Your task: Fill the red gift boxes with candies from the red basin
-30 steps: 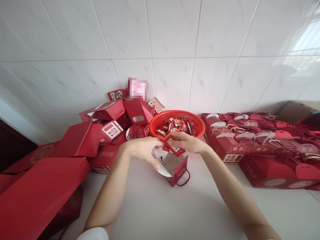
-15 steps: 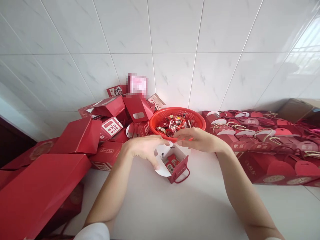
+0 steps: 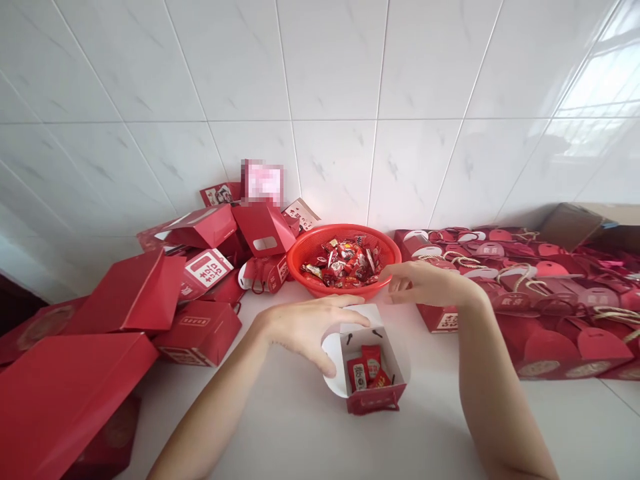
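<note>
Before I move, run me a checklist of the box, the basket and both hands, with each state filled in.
1. Box upright on the table: ok.
2. Box open: ok; its white flaps are folded outward on the left and at the back.
3. Packets inside the box: ok, a few red ones lie at the bottom.
4. Sweets left in the basket: ok, a heap.
5. Left hand at the box: ok, thumb and fingers spread by the flaps; how firmly it presses, cannot tell.
6. Right hand free: cannot tell; its fingers are curled at the basket's edge, hiding the grip.
</note>
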A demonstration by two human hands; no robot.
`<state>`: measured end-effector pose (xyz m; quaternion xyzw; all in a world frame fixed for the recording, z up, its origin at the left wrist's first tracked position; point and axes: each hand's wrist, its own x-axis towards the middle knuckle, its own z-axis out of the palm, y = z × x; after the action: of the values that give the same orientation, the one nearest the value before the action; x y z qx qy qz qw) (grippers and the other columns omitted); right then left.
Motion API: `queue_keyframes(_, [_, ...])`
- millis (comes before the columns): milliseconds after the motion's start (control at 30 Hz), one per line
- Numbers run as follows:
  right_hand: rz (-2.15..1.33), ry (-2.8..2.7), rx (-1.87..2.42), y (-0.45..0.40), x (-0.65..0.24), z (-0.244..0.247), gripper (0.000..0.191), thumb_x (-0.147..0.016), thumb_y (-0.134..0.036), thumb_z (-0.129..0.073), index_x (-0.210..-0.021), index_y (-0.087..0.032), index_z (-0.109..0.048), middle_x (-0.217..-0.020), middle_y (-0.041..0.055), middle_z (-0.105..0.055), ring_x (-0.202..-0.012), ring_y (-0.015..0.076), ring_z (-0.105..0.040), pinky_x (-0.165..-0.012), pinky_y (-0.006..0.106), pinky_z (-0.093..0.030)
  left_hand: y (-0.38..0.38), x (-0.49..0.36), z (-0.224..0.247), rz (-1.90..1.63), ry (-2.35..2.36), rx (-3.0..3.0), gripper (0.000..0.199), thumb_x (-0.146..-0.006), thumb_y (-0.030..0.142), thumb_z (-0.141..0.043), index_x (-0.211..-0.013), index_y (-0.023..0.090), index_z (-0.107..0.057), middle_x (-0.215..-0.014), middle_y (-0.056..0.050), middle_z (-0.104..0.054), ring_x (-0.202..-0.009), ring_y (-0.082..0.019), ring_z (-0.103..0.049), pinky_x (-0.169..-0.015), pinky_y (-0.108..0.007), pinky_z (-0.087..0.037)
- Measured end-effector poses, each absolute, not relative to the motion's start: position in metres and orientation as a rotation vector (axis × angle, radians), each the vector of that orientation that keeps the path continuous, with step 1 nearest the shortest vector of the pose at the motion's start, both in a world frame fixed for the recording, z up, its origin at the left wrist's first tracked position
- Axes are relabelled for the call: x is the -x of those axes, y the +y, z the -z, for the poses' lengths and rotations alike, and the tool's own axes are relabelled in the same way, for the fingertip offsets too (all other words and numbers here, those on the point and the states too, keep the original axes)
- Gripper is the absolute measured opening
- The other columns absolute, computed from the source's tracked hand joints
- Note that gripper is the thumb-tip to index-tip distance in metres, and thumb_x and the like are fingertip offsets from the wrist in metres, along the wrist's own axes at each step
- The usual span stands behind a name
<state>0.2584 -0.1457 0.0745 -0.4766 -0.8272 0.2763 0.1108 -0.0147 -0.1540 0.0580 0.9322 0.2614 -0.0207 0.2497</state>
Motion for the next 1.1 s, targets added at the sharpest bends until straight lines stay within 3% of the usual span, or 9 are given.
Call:
queue_keyframes(67, [-0.836,-2.458,1.405,-0.141,-0.258,-0.072,0.033,-0.083,-0.044,-0.066,-0.105,-0.019,-0.067,-0.094,0.008,-0.072,-0.084,0.0235,-0.066,-0.071,0.032,-0.049,-0.146,0.016,-0.058,-0.1,0.758,-2.54,0.068,-0.074,0.044,-0.08,-0.138,0.029,-0.06,-0.159,-0.007,-0.041,-0.142,-0.034,-0.044,-0.111,-0.04,-0.044])
queue_keyframes(167, [-0.843,-2.442,1.391,-0.135,-0.259,-0.071,0.029,-0.083,-0.044,-0.065,-0.099,-0.02,-0.066,-0.091,0.0064,-0.07,-0.083,0.0222,-0.065,-0.07,0.031,-0.047,-0.117,0.011,-0.058,-0.401,0.863,-2.494,0.04,-0.089,0.042,-0.064,-0.124,0.023,-0.069,-0.144,-0.008,-0.059,-0.131,-0.027,-0.057,-0.108,-0.036,-0.045])
queue_keyframes(233, [-0.839,-2.431,1.368,-0.133,-0.26,-0.071,0.029,-0.083,-0.045,-0.064,-0.098,-0.02,-0.066,-0.089,0.0055,-0.07,-0.082,0.0215,-0.064,-0.07,0.031,-0.046,-0.089,-0.001,-0.056,-0.451,0.955,-2.453,0.032,-0.091,0.036,-0.06,-0.116,0.02,-0.072,-0.123,-0.007,-0.072,-0.112,-0.022,-0.067,-0.097,-0.031,-0.051])
queue_keyframes(300, [-0.822,-2.425,1.362,-0.132,-0.261,-0.071,0.029,-0.083,-0.044,-0.063,-0.098,-0.02,-0.067,-0.089,0.0053,-0.069,-0.082,0.0215,-0.063,-0.07,0.03,-0.046,-0.061,-0.018,-0.051,-0.354,1.059,-2.503,0.027,-0.088,0.025,-0.06,-0.111,0.019,-0.073,-0.115,-0.005,-0.075,-0.106,-0.021,-0.069,-0.095,-0.03,-0.051])
queue_keyframes(433, [-0.782,-2.409,1.403,-0.129,-0.261,-0.07,0.026,-0.084,-0.039,-0.061,-0.1,-0.019,-0.067,-0.089,0.0058,-0.069,-0.08,0.0213,-0.062,-0.067,0.03,-0.045,-0.027,-0.057,-0.037,0.098,1.022,-2.661,0.04,-0.073,0.016,-0.068,-0.112,0.019,-0.071,-0.124,-0.008,-0.071,-0.113,-0.026,-0.066,-0.095,-0.03,-0.05])
queue_keyframes(600, [-0.736,-2.384,1.415,-0.123,-0.264,-0.065,0.026,-0.084,-0.038,-0.061,-0.1,-0.019,-0.068,-0.084,0.0051,-0.068,-0.073,0.0202,-0.061,-0.061,0.029,-0.044,-0.022,-0.076,-0.024,0.515,1.197,-2.627,0.061,-0.062,0.014,-0.07,-0.123,0.018,-0.062,-0.12,-0.018,-0.07,-0.098,-0.033,-0.069,-0.078,-0.035,-0.054])
queue_keyframes(833, [-0.712,-2.333,1.39,-0.114,-0.26,-0.059,0.024,-0.086,-0.038,-0.061,-0.101,-0.02,-0.068,-0.083,0.004,-0.07,-0.074,0.02,-0.062,-0.062,0.03,-0.045,-0.026,-0.064,-0.028,0.385,1.118,-2.598,0.05,-0.068,0.015,-0.063,-0.117,0.021,-0.066,-0.111,-0.011,-0.072,-0.09,-0.027,-0.068,-0.073,-0.031,-0.052])
queue_keyframes(1033, [-0.691,-2.128,1.279,-0.093,-0.251,-0.042,0.016,-0.085,-0.03,-0.061,-0.094,-0.018,-0.068,-0.088,0.0054,-0.071,-0.083,0.0208,-0.065,-0.078,0.034,-0.05,-0.023,-0.047,-0.024,0.271,1.078,-2.467,0.04,-0.076,0.021,-0.06,-0.115,0.022,-0.071,-0.096,-0.005,-0.073,-0.072,-0.02,-0.066,-0.063,-0.027,-0.048])
queue_keyframes(1100, [-0.702,-1.991,1.215,-0.081,-0.246,-0.032,0.014,-0.083,-0.027,-0.062,-0.091,-0.017,-0.067,-0.088,0.006,-0.072,-0.083,0.0202,-0.065,-0.079,0.033,-0.051,-0.018,-0.038,-0.021,0.187,1.102,-2.429,0.038,-0.079,0.025,-0.062,-0.116,0.021,-0.07,-0.094,-0.005,-0.072,-0.074,-0.02,-0.067,-0.066,-0.027,-0.049])
